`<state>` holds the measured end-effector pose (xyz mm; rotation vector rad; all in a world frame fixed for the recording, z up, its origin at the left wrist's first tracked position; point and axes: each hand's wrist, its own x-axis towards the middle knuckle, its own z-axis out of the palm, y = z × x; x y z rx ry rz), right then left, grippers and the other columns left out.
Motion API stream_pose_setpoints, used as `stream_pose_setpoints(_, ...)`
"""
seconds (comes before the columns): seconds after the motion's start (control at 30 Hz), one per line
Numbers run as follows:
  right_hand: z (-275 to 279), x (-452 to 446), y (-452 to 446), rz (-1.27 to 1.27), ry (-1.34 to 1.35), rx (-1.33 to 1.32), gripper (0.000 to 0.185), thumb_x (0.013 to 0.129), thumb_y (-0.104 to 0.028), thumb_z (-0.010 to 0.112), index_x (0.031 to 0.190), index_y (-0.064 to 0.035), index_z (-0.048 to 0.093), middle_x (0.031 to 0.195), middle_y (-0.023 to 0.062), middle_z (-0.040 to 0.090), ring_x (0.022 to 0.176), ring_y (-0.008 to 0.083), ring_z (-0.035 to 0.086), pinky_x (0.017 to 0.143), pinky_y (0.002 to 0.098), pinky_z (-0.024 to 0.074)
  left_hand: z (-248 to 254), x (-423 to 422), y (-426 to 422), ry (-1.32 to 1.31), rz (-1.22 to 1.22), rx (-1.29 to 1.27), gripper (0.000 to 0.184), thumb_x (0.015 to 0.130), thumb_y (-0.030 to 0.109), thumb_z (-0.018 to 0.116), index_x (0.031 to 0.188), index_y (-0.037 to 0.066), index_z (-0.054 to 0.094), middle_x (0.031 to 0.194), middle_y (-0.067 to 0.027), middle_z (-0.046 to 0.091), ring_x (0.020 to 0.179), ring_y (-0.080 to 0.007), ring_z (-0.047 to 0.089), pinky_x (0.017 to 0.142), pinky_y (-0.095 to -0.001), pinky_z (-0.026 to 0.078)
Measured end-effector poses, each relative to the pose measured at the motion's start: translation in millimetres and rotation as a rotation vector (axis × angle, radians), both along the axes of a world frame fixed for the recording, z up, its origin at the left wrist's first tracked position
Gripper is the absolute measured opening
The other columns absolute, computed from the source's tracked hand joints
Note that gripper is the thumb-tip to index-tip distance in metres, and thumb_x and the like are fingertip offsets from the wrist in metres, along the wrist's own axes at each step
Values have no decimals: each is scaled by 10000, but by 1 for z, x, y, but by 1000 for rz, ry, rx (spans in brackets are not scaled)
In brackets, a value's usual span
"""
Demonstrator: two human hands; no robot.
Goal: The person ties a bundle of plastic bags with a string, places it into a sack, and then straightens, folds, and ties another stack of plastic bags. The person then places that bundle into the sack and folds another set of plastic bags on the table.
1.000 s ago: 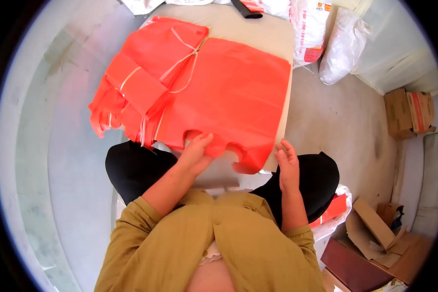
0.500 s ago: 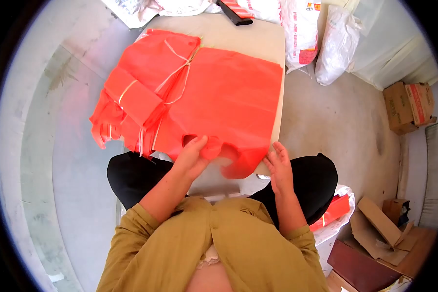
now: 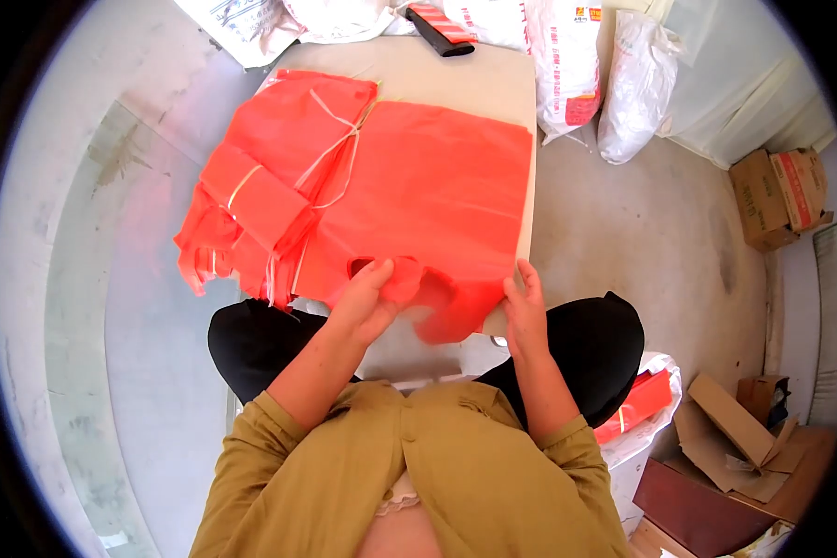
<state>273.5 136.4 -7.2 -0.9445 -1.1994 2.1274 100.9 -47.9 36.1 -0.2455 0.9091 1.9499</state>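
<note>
A flat stack of red plastic bags (image 3: 437,177) with cut-out handle openings covers most of the tan board in front of me. My left hand (image 3: 367,302) is closed on the near edge of the top red bag, thumb uppermost beside a handle hole. Along the stack's near right corner, my right hand (image 3: 526,312) touches the red edge with its thumb, its fingers raised and apart. To the left lie more red bags in tied bundles (image 3: 260,200), with a pale string (image 3: 352,139) across them and a yellow band round a folded one.
The tan board (image 3: 502,76) rests above my knees. White printed sacks (image 3: 567,74) and a black-and-red item (image 3: 442,33) lie beyond it. Cardboard boxes (image 3: 758,200) stand at right; an opened carton (image 3: 735,446) and a white sack with red bundles (image 3: 646,405) are lower right.
My right hand has drawn its thumb and fingers closer to the bag's right edge. The left hand keeps its hold. The whole view has shifted slightly.
</note>
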Motion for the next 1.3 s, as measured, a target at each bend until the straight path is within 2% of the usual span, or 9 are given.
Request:
stream_pose_setpoints(0.23,-4,16,-25,36,8,-14,849,963,-18,627,1620,-64,90,1550,162,399,1354,234,484,1089,382,437,-16,-1,-6,-22,20,5,205,1075,145,512,1227,15,556,1256,-130,628,1128,-263,652,962,-423,583)
stream_pose_setpoints(0.37,-11,44,-43,207,-9,44,895,931,50,621,1629,-84,76,1373,183,581,1200,240,611,1051,381,476,-22,10,-18,91,-53,-158,219,1069,126,496,1251,17,548,1302,-128,608,1146,-260,642,970,-431,569)
stream_pose_setpoints(0.47,-25,65,-49,339,-87,94,911,936,43,626,1630,-92,52,1378,177,575,1194,224,612,1040,377,485,-28,21,-37,185,-164,-335,256,1053,120,503,1287,20,534,1326,-123,588,1152,-252,629,963,-419,557)
stream_pose_setpoints(0.63,-35,81,-56,450,-284,187,546,951,27,631,1460,7,436,1288,112,621,1135,162,621,999,319,501,-39,29,-67,305,-327,-547,299,1009,190,616,1253,32,546,1063,-58,674,956,-208,693,812,-334,557)
stream_pose_setpoints(0.73,-20,80,-59,458,-298,208,366,960,4,631,1320,39,577,1215,82,651,1077,131,624,962,287,507,-57,36,-73,989,-166,-659,231,975,134,674,1159,52,562,904,-42,694,812,-161,690,683,-282,534)
stream_pose_setpoints(0.9,24,61,-55,458,-304,88,276,981,-46,620,1245,36,633,1161,58,664,1000,107,619,910,270,517,-18,36,-36,1946,-530,-479,489,797,115,788,1244,67,595,1135,-116,650,1052,-307,633,875,-415,527)
stream_pose_setpoints(0.97,29,54,-54,450,-268,108,273,999,-71,609,1250,33,629,1148,54,667,974,108,624,887,277,527,0,40,-13,2014,-731,-332,573,771,148,775,1310,68,595,1278,-137,604,1192,-330,570,962,-438,503)
stream_pose_setpoints(1.17,23,35,-25,483,-179,188,326,1077,-191,504,1317,16,580,1045,82,693,855,144,657,799,302,542,-1,38,6,1707,-918,-354,663,761,151,774,1382,91,551,1237,-151,647,1131,-349,619,932,-438,514)
stream_pose_setpoints(1.3,25,17,3,425,-108,220,330,1089,-202,460,1346,-23,562,1034,77,694,823,152,664,753,278,518,-29,40,6,1514,-738,-381,317,933,196,691,1201,36,638,989,-119,695,966,-313,663,868,-412,516)
